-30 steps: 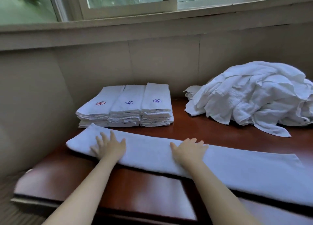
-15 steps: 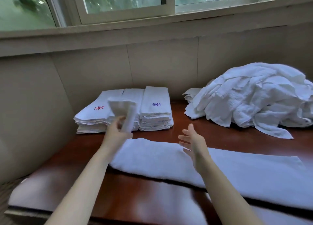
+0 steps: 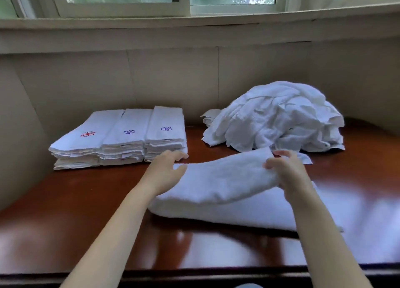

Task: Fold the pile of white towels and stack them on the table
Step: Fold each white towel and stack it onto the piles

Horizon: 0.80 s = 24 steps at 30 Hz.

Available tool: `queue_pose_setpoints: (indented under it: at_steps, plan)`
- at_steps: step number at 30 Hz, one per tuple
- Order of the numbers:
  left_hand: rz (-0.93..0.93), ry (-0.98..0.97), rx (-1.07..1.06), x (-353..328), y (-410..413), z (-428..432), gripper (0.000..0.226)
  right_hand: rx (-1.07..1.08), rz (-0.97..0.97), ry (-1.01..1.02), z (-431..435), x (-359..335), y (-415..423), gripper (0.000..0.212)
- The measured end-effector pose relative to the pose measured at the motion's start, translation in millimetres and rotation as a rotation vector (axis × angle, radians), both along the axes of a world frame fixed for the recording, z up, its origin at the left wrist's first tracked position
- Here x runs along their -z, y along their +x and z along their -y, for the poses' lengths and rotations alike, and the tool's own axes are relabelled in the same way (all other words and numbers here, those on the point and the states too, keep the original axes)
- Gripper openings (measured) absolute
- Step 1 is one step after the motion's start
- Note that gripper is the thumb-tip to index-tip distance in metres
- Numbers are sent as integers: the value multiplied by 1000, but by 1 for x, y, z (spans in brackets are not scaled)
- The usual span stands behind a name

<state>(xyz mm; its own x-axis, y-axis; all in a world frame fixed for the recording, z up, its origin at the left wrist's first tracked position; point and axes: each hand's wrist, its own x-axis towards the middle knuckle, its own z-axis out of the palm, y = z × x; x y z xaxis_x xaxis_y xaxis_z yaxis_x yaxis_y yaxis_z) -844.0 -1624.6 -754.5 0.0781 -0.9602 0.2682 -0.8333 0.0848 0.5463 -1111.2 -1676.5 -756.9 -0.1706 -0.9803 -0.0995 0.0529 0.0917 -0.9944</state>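
Observation:
A long white towel (image 3: 223,186) lies across the middle of the dark wooden table (image 3: 86,212), its left part folded over to the right. My left hand (image 3: 165,172) holds the folded layer at its left side, thumb on top. My right hand (image 3: 287,170) grips the raised end of that layer, fingers curled round the edge. Three stacks of folded white towels (image 3: 121,138) with red and blue embroidered marks stand side by side at the back left. A loose pile of white towels (image 3: 279,116) sits at the back right.
A beige wall runs right behind the stacks and the pile, with a window ledge above. The table's front edge (image 3: 194,274) is close to my body. Bare wood shows at the left front and far right.
The towel lay flat under both palms. My left hand then lifted its left end and carried it over to the right; my right hand has taken hold of that end.

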Motion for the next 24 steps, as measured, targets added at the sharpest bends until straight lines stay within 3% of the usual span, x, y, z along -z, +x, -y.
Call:
queue_pose_setpoints:
  at_steps: [2,5,7,9,13,15,17,20,22,24]
  plan:
    - [48,73,63,11,-17,11,35,110,-180,-19,-1,-4,-43,46]
    - [157,176,133,39,-44,23,33,181,-659,165,-11,18,-93,45]
    - [253,160,106,55,-55,26,34,157,-777,274,-19,32,-108,43]
    - [262,112,68,64,-55,28,37,113,-800,308,-19,37,-115,47]
    - [227,218,33,73,-44,32,51,75,-767,372,-9,19,-118,10]
    - [144,297,-45,74,-36,34,64,81,-691,355,-4,13,-118,6]
    - [-18,297,-100,74,-28,36,68,44,-676,299,-1,15,-115,13]
    - [-240,233,-60,71,-15,34,67,-34,-808,165,2,26,-113,18]
    - [-332,225,-60,68,-11,30,69,-47,-692,84,3,29,-111,45]
    - [-353,222,-66,67,-11,28,70,-43,-491,34,4,30,-110,59]
